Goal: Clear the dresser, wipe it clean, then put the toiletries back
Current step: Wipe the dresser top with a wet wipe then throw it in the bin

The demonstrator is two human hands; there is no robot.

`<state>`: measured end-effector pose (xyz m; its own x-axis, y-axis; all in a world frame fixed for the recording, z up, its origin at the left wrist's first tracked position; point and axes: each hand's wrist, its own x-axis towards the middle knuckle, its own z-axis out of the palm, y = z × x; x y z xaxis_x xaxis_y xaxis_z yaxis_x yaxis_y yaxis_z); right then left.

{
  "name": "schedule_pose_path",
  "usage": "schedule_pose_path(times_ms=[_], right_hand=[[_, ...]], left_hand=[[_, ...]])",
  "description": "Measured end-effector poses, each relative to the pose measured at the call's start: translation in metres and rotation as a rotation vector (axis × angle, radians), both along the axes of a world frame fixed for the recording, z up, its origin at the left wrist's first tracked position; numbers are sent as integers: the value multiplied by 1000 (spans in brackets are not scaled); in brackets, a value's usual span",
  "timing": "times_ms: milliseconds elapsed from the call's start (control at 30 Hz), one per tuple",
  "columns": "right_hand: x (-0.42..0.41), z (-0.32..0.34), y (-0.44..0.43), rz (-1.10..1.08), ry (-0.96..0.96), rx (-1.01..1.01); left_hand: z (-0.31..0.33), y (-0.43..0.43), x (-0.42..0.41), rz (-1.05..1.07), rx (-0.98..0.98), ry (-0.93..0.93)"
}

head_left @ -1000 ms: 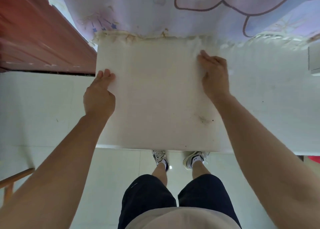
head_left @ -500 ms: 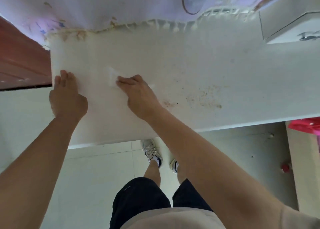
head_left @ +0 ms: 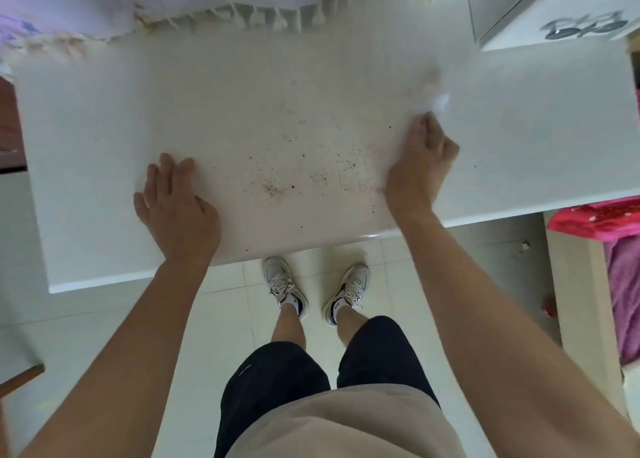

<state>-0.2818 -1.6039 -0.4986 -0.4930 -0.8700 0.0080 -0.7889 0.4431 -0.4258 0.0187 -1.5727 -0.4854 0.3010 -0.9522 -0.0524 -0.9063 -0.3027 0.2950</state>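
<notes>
Risk: brown specks (head_left: 294, 177) lie loose mid-tabletop (head_left: 104, 128). A stroke toward the near edge would likely push them onto the floor (head_left: 221, 319), and so small a wipe may smear rather than lift them. A stroke run too far back could drag grit into the fringed cloth (head_left: 242, 11) at the rear edge.
Left hand (head_left: 176, 208): fingers straight, flat on the tabletop, holding nothing.
Right hand (head_left: 420, 167): fingers curled, gripping a white wipe (head_left: 439, 106), blurred, showing just beyond the fingertips.
Specks sit between the two hands. No toiletries in view
</notes>
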Motion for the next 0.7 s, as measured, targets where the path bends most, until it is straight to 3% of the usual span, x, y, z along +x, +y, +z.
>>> schedule_pose_path(times_ms=[167,267,333,433,533,600,700], right_hand=[[123,8,14,632,-187,-21],[131,19,2,780,-319,-3],[97,21,-15,685,-372,-102],[9,13,-44,326,-296,-234],[-74,2,-64,-50,-116,-148],[-89,-3,-73,-101,-29,-74],[-47,2,-89,35,-44,-12]], left_hand=[[10,-10,2,32,18,5],[14,-9,0,49,63,-2],[14,-10,-2,59,74,-3],[15,-11,-5,72,86,-11],[15,-9,-2,76,119,-9],[15,-9,2,67,140,-15],[19,-9,6,30,149,-20]])
